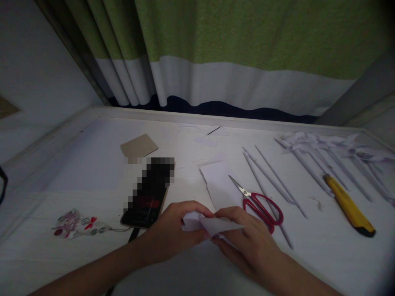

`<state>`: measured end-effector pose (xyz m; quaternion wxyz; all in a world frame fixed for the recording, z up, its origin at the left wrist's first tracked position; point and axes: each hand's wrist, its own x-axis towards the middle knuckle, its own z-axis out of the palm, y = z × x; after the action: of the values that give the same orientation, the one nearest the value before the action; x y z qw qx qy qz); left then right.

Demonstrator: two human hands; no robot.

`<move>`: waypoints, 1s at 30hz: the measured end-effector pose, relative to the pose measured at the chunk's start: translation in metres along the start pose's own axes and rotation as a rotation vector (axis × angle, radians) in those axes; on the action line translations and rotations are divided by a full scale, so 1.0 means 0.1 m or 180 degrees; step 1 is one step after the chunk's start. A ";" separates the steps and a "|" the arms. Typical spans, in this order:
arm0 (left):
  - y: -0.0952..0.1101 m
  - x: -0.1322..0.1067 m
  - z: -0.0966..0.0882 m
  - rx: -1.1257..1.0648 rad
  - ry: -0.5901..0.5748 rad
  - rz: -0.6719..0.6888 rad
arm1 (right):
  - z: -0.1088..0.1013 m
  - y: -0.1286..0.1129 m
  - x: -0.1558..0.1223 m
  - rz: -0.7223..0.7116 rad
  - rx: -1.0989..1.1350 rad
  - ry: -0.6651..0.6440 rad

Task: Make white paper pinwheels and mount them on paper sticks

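A small folded piece of white paper [210, 225] is pinched between both hands near the table's front edge. My left hand [173, 232] grips its left side with curled fingers. My right hand [247, 240] holds the right side, fingers closed over the paper. Just beyond the hands lies a torn white sheet [219, 183]. Red-handled scissors [261, 203] lie to the right of that sheet, close to my right hand.
A phone [148, 201] lies left of the hands, a brown card [138, 146] behind it. Rolled paper sticks [271, 181] and paper pinwheels [324, 144] lie at right, with a yellow utility knife [348, 205]. A packet of small red pieces [75, 224] is at far left. A curtain [247, 53] hangs behind.
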<state>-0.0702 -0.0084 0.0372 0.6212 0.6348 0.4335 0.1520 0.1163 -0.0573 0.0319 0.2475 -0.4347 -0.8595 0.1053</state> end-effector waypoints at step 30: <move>0.10 0.05 -0.04 0.0398 0.0200 0.0426 | 0.11 -0.04 0.02 0.1312 0.1544 0.0755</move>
<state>-0.0664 -0.0004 0.0458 0.5550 0.6948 0.4181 0.1857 0.1066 -0.0578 0.0251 0.4154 -0.5370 -0.6687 0.3032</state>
